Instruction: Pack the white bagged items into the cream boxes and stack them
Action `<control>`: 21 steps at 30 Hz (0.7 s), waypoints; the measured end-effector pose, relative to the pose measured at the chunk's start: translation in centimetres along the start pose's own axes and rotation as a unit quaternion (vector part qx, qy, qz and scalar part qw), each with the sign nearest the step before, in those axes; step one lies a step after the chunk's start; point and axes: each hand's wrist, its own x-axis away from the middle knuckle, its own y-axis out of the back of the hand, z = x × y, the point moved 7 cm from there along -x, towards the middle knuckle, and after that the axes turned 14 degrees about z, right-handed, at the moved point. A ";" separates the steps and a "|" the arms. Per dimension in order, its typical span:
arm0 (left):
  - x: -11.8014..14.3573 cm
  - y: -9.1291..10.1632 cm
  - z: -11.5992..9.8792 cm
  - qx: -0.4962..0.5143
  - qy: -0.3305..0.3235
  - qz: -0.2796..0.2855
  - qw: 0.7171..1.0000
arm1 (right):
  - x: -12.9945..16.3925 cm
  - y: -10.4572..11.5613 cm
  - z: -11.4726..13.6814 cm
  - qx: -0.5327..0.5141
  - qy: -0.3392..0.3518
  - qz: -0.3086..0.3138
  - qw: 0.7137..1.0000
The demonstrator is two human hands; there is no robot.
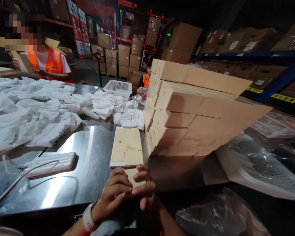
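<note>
While a flat carton (133,177) just in front of the box stack (186,111) is pinched by left hand (114,193) and right hand (145,190), folding seems underway, and square creasing is called for.

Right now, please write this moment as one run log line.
left hand: holds small beige box | right hand: holds same box | flat carton: beside | box stack: right

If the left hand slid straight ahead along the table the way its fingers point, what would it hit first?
The left hand already grips a small tan flap or box together with the right hand. Straight ahead it would most likely meet the flat beige box lying on the steel table, just beyond the fingertips; depth is unclear.
</note>
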 end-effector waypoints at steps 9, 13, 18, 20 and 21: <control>0.5 0.1 0.0 -0.046 -0.044 -0.001 0.998 | -2.5 1.5 1.1 0.009 0.078 0.175 0.981; 2.2 -1.3 0.8 -0.058 -0.012 -0.036 0.998 | -4.8 1.8 2.6 0.047 0.179 0.265 0.946; 4.1 1.5 4.5 -0.078 0.111 -0.193 0.972 | -7.4 -0.7 3.0 0.200 0.091 0.444 0.869; 2.9 4.3 7.0 -0.086 0.176 -0.220 0.956 | -7.5 -0.8 4.2 0.219 0.079 0.489 0.841; 1.6 5.6 8.4 -0.094 0.203 -0.203 0.953 | -7.7 -0.1 5.2 0.191 0.079 0.484 0.851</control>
